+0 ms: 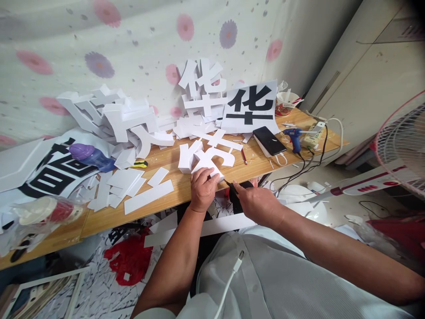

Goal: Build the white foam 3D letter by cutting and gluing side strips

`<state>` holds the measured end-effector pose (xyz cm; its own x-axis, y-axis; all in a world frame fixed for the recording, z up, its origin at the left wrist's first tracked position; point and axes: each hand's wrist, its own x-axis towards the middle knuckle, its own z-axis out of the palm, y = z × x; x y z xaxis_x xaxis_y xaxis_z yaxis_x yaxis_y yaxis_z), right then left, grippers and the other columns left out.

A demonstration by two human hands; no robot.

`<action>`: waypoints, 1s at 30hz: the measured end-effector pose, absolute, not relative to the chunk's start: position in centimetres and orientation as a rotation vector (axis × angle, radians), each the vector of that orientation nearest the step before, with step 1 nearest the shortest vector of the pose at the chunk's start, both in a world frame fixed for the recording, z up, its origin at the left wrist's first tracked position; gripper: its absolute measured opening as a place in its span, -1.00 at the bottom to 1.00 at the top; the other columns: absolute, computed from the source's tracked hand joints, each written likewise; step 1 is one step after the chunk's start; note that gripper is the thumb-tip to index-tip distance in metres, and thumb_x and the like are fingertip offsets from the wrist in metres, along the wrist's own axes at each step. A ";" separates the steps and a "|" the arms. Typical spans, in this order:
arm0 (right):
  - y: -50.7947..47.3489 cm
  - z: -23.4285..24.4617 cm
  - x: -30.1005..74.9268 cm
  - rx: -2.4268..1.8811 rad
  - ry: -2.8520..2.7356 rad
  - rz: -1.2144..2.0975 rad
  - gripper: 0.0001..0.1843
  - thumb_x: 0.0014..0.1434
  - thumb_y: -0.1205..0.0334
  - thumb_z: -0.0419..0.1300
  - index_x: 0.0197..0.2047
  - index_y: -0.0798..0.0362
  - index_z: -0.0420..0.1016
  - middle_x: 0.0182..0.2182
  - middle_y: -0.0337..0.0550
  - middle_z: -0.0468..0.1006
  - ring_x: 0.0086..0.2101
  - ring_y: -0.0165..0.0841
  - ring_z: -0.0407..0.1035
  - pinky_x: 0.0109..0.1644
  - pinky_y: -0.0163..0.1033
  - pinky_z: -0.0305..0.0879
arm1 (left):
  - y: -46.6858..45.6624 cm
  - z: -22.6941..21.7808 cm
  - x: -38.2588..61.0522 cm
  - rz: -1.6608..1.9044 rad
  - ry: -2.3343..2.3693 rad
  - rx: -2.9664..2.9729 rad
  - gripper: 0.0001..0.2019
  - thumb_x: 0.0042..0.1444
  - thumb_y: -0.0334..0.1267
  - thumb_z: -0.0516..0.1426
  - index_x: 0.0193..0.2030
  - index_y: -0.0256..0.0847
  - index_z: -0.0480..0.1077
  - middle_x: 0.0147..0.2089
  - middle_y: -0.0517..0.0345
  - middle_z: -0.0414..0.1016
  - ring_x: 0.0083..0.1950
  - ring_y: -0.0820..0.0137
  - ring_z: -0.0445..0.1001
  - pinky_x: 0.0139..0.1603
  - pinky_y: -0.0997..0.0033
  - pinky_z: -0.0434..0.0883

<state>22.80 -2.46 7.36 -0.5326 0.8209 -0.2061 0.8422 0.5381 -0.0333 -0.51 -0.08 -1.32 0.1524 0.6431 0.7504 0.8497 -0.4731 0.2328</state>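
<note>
At the table's front edge my left hand (202,188) grips the near end of a white foam-board character (208,160), its thumb and fingers bent over the block. My right hand (257,201) is closed round a slim dark tool (228,182) whose tip points at the block's lower right corner. Whether it is scissors or a knife I cannot tell, since the fingers cover most of it. Flat white strokes (221,141) lie just behind the block. A red pencil (244,156) rests to the right of it.
Behind stand white foam characters (202,84) and a printed sheet (249,106). To the right lie a phone (269,141), a blue glue gun (294,138) and a power strip (314,135). A purple-capped bottle (91,157), yellow cutter (139,164) and white strips (149,196) are leftward. A fan (403,141) stands right.
</note>
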 end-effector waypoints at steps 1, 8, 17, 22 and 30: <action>-2.5 7.3 22.8 1.422 2.609 -0.191 -0.39 0.51 0.23 0.03 0.55 0.16 0.25 -0.26 0.15 0.76 -0.22 -0.06 0.71 -0.13 -0.14 0.50 | -0.1 -1.4 -0.5 -1.224 -1.459 -2.187 -0.88 0.39 -0.29 0.28 -0.04 0.02 0.66 0.16 0.04 0.69 0.25 0.16 0.58 0.28 -0.03 0.48; -2.3 7.2 22.7 1.412 2.598 -0.222 -0.41 0.52 0.22 0.00 0.53 0.17 0.26 -0.22 0.15 0.77 -0.21 -0.08 0.71 -0.10 -0.12 0.50 | -0.1 -1.3 -0.5 -1.236 -1.449 -2.192 -0.88 0.39 -0.30 0.28 -0.06 0.00 0.66 0.17 0.05 0.69 0.27 0.17 0.56 0.30 -0.03 0.45; -2.5 7.0 22.7 1.424 2.604 -0.192 -0.40 0.51 0.23 0.04 0.53 0.18 0.28 -0.24 0.17 0.76 -0.22 -0.07 0.71 -0.11 -0.14 0.50 | -0.1 -1.3 -0.5 -1.237 -1.457 -2.192 -0.88 0.39 -0.30 0.28 -0.04 0.01 0.66 0.16 0.05 0.69 0.26 0.17 0.57 0.28 -0.02 0.47; -2.5 6.7 22.8 1.414 2.618 -0.199 -0.39 0.51 0.24 0.04 0.55 0.17 0.26 -0.22 0.16 0.77 -0.21 -0.06 0.72 -0.11 -0.13 0.51 | -0.1 -1.3 -0.6 -1.255 -1.430 -2.185 -0.88 0.39 -0.30 0.28 -0.05 0.01 0.66 0.17 0.05 0.69 0.25 0.17 0.57 0.28 -0.03 0.47; -2.5 6.5 22.8 1.422 2.635 -0.206 -0.39 0.49 0.24 0.05 0.53 0.19 0.29 -0.24 0.16 0.77 -0.21 -0.03 0.71 -0.10 -0.11 0.50 | -0.1 -1.4 -0.6 -1.245 -1.454 -2.192 -0.88 0.39 -0.29 0.28 -0.06 0.01 0.66 0.16 0.05 0.69 0.26 0.16 0.57 0.27 -0.02 0.46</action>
<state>22.79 -2.51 6.45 -0.5435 0.8181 -0.1879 0.8374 0.5440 -0.0533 -0.56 -0.07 -1.41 0.1460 0.6447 0.7504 0.8406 -0.4808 0.2495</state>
